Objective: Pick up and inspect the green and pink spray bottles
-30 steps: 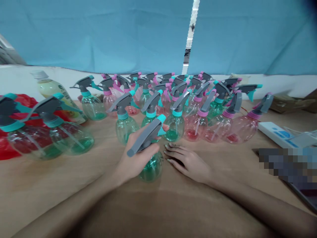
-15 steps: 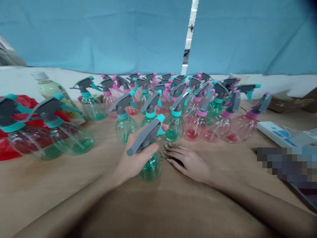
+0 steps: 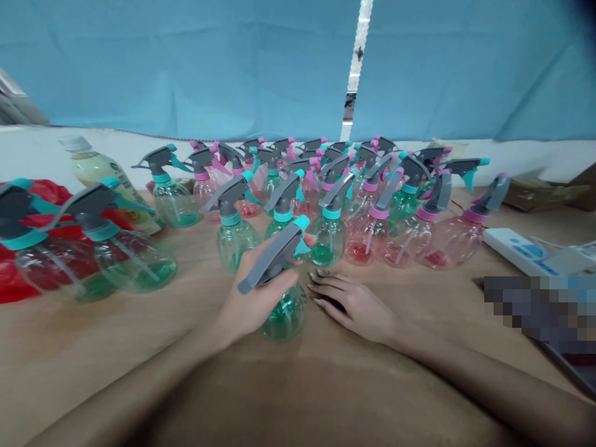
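Red plastic bag [image 3: 17, 274] near a white-capped bottle [image 3: 95, 167], blue cloth [image 3: 195, 74] behind, blue-marked white object [image 3: 516, 247] at right.

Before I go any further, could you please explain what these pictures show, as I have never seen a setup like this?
Of course. There is no machine here: you see a person's own two bare hands, through one camera worn on the head, looking forward and down.

The left hand holds a green spray bottle around its neck, below the gray trigger head. The right hand rests on the wooden table close beside it; whether its fingertips touch the bottle is hard to tell.

Beyond the hands stand many more spray bottles, some green, some pink. At the picture's left lies a red plastic bag, and a blue cloth hangs behind everything.
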A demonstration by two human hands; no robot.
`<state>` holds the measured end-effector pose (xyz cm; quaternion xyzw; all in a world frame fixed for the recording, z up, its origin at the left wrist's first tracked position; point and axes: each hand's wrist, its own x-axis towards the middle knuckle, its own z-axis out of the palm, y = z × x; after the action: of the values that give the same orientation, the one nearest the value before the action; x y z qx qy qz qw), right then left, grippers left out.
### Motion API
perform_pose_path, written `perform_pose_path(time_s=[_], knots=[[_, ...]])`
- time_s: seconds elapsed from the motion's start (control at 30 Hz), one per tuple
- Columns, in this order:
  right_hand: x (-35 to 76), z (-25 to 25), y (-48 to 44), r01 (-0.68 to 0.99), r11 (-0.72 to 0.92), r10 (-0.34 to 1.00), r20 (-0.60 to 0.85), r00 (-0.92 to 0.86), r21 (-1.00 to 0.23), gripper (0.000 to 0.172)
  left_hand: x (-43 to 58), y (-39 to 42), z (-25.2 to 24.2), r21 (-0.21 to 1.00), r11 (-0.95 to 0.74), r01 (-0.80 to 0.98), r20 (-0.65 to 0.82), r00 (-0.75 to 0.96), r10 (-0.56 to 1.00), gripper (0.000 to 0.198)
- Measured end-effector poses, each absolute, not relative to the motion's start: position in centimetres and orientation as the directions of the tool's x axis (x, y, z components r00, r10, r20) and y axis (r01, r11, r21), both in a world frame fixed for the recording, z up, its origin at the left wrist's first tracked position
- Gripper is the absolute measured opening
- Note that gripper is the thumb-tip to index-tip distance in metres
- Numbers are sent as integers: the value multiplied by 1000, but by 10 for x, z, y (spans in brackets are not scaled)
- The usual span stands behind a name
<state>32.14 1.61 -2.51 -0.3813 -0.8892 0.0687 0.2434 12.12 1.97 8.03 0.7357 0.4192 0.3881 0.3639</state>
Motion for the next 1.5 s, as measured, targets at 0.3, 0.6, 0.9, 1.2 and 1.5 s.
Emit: perform_pose_path(time_s=[0.3, 0.6, 0.9, 1.2, 1.5], knots=[[321, -26, 16, 637, 706, 704, 398, -588, -309, 32, 121, 22, 79, 859, -400, 320, 281, 357, 891, 45], [322, -26, 17, 634, 706, 705, 399, -587, -314, 33, 121, 21, 80, 876, -405, 261, 296, 372, 880, 46], [322, -26, 17, 635, 708, 703, 399, -589, -310, 32, 120, 22, 79, 869, -417, 265, 306, 375, 875, 47], [322, -26, 16, 630, 704, 706, 413, -575, -327, 32, 122, 21, 80, 857, -434, 278, 328, 355, 875, 44], [322, -25, 16, 636, 703, 708, 405, -579, -319, 32, 123, 20, 84, 798, -472, 375, 345, 357, 868, 32]])
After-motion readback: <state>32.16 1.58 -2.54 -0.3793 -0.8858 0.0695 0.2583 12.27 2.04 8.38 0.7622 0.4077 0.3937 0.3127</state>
